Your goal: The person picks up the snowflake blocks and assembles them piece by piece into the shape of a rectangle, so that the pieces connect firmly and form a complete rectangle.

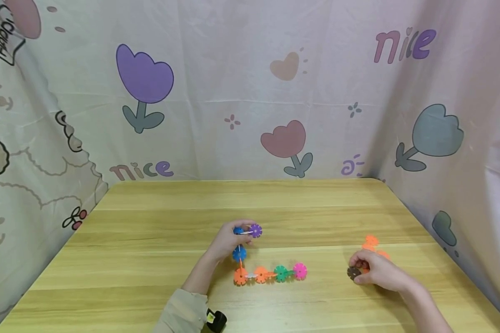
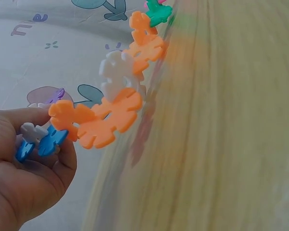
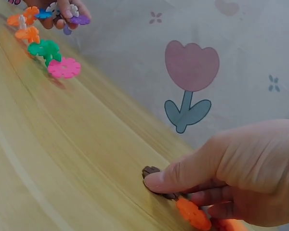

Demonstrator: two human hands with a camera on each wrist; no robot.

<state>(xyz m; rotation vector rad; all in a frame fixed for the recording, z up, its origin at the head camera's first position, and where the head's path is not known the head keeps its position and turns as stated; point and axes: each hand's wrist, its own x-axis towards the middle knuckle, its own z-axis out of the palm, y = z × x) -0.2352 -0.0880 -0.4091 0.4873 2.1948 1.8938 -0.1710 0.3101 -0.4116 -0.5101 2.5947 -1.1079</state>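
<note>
Both hands pinch: left a bent chain, its long side running rightward; right a brown disc.

In your left hand, you are holding a chain of interlocked blue, orange, white and green notched plastic discs; a pale wood-grained counter is filling the right side.

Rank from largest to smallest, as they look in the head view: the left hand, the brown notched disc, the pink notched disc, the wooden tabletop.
1. Wooden tabletop
2. Left hand
3. Unranked: brown notched disc and pink notched disc look alike; the right hand partly covers the brown one.
</note>
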